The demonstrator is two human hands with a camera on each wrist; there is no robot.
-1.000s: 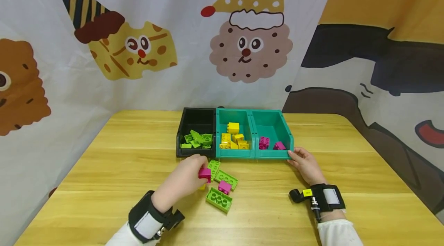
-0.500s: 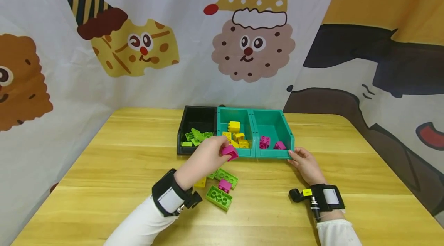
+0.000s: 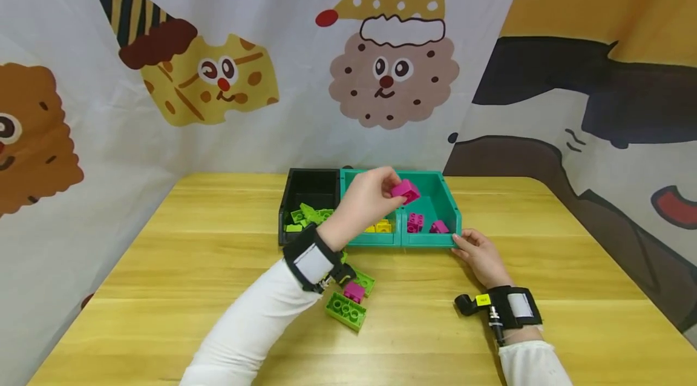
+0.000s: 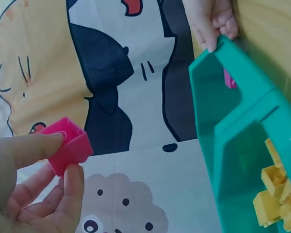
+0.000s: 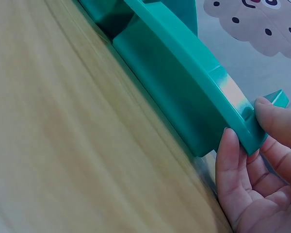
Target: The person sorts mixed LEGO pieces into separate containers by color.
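The left hand (image 3: 366,199) has moved up and to the right since the earlier frame, taking a pink block (image 3: 405,191) from above the front of the bins to over the right teal bin (image 3: 430,241). The block is small, glossy and boxy; the left wrist view shows its hollow side. Below it, two pink blocks (image 3: 415,222) lie in that bin. The middle teal bin (image 3: 376,241) holds yellow blocks (image 3: 383,226), the black bin (image 3: 313,183) green ones. On the wood-grain tabletop (image 3: 414,337), loose green blocks (image 3: 346,311) lie around another pink block (image 3: 354,292), partly hidden by the arm. Behind hangs a cartoon-printed cloth (image 3: 299,144). The left fingers (image 4: 73,189) and thumb pinch the carried block — parted only by its width — while the right hand (image 3: 481,260) grips the right teal bin's front corner.
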